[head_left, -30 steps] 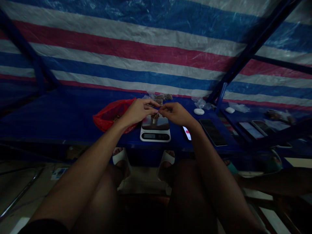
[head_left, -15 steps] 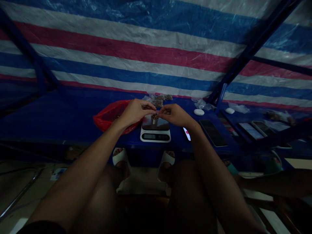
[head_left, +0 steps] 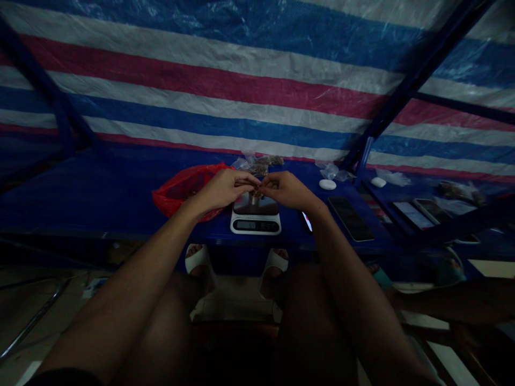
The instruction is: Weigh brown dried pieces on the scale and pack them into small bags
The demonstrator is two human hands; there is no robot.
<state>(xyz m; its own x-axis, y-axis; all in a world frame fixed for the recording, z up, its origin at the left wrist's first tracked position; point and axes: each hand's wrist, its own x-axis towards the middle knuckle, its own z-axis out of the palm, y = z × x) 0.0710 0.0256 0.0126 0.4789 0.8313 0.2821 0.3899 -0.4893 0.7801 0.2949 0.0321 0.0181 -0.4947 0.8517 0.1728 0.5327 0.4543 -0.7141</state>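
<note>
A white digital kitchen scale (head_left: pixel 255 225) sits on the blue table, its small display lit. On the scale's dark plate stands a small metal cup (head_left: pixel 254 200) with brownish bits at its top. My left hand (head_left: pixel 228 185) is over the cup's left side, fingers bent together in a pinch. From the right, my right hand (head_left: pixel 286 188) meets it, thumb and forefinger pinched at the cup's rim. Whatever the fingertips hold is too small and dark to make out. Beside my left hand lies an open red plastic bag (head_left: pixel 173 194) with brown pieces inside.
Small clear bags of brown bits (head_left: pixel 261 165) lie behind the scale. To the right are a white oval case (head_left: pixel 327 184), a dark phone (head_left: pixel 351 217) and a partly covered lit phone (head_left: pixel 307 220). Blue metal posts (head_left: pixel 386 112) frame a striped tarp. A person's limb (head_left: pixel 454 305) shows at lower right.
My left fingers have come closer to my right fingertips, and both hands now meet just above the cup. The scale and bags stay where they were.
</note>
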